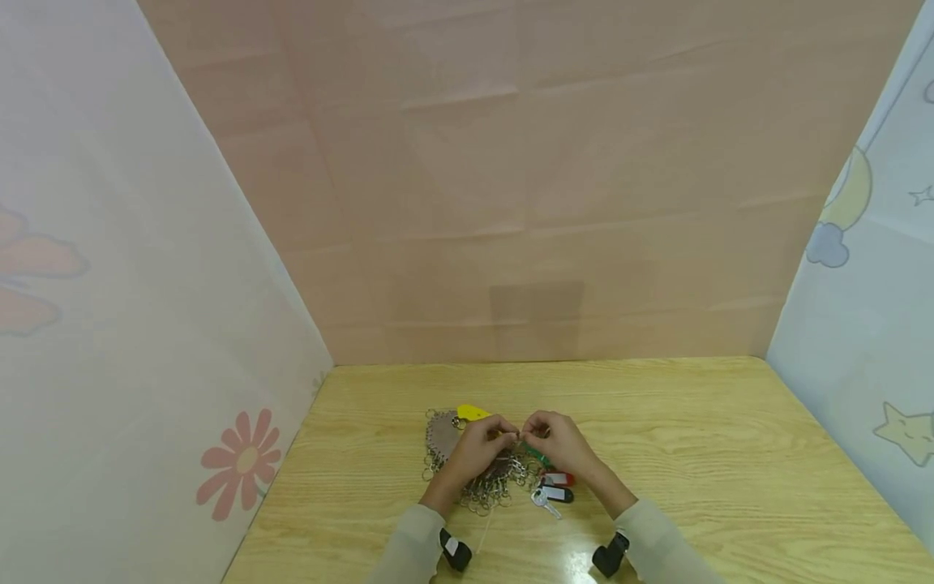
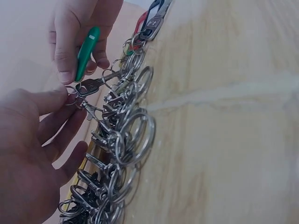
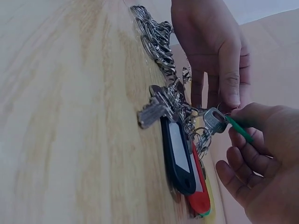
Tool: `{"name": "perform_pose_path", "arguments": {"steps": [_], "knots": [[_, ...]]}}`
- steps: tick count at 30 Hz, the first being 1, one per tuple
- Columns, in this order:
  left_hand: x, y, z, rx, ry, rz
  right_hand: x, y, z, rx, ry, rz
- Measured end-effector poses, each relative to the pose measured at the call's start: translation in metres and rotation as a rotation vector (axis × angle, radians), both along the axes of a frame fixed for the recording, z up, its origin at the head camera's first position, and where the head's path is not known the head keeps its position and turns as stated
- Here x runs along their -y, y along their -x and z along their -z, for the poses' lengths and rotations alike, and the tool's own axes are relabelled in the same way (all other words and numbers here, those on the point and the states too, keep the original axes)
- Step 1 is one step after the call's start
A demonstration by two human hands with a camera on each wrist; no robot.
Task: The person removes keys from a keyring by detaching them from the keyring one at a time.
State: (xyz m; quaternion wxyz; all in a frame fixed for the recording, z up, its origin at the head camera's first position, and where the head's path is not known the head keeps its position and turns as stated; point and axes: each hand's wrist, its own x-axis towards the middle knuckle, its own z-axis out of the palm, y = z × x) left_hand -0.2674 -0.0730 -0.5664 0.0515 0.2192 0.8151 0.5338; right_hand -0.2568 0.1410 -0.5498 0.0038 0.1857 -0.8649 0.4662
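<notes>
My left hand (image 1: 477,448) and right hand (image 1: 563,444) meet over a pile of metal key rings. Between their fingertips is a small split ring (image 2: 71,89); the left thumb and finger pinch it. At the same ring, my right thumb and finger pinch, with a green key tag (image 3: 239,130) beside them. A silver key (image 3: 214,120) hangs close to the ring. Below the hands, several clasps with rings (image 2: 135,137) line a grey-brown flat piece (image 1: 441,435), partly hidden by the left hand. Whether the tag is on the ring, I cannot tell.
A red key tag (image 3: 199,186) and a dark key tag (image 3: 178,156) lie on the wooden table (image 1: 730,454) near the right hand, with another key (image 3: 152,113). A yellow piece (image 1: 473,412) lies behind the left hand. Patterned sheets stand on both sides.
</notes>
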Motion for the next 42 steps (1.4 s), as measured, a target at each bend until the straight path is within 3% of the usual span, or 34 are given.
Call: {"name": "perform_pose_path", "arguments": {"steps": [8, 19, 27, 34, 42], "knots": [[-0.004, -0.001, -0.001, -0.057, 0.063, -0.021, 0.004, -0.004, 0.000, -0.015, -0.017, 0.037], [-0.002, 0.001, -0.004, -0.014, 0.030, 0.016, 0.006, -0.006, -0.001, -0.020, -0.079, 0.114], [-0.004, 0.002, 0.001, -0.069, 0.029, -0.026, 0.006, -0.004, -0.001, -0.032, -0.049, 0.074], [-0.005, -0.003, -0.009, -0.067, 0.078, -0.025, 0.007, -0.004, 0.000, -0.039, -0.082, 0.090], [-0.006, -0.004, -0.010, -0.078, 0.091, -0.047, 0.006, -0.002, 0.002, -0.024, -0.043, 0.059]]}}
